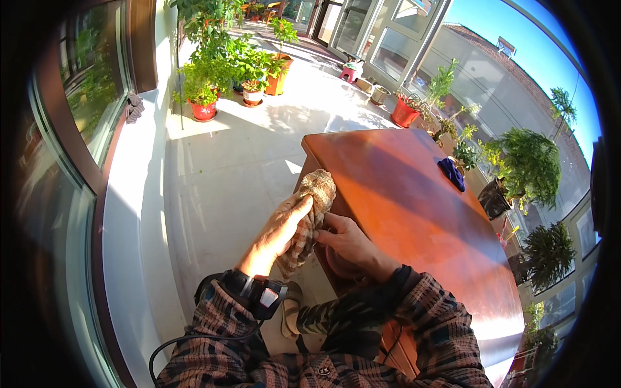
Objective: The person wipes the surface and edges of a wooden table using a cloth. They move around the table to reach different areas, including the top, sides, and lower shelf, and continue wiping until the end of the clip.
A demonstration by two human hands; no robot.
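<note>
A beige and brown striped knitted cloth [318, 189], rolled long and possibly a sock, is held in front of me beside the table's left edge. My left hand [284, 223] wraps around it from the left, thumb pressed along its upper part. From the other side, my right hand [347, 237] pinches the cloth's edge between thumb and fingertips. Its striped lower end hangs down below my left palm. The polished reddish-brown wooden table [402, 189] lies under and to the right of my right forearm.
On the table's far right edge lies a bunched dark purple cloth [452, 174]. A grey cloth [134, 107] rests on the window ledge [136, 160] at left. Potted plants, including one in a red pot [204, 110], stand on the tiled floor [218, 189] and along the right-hand windows.
</note>
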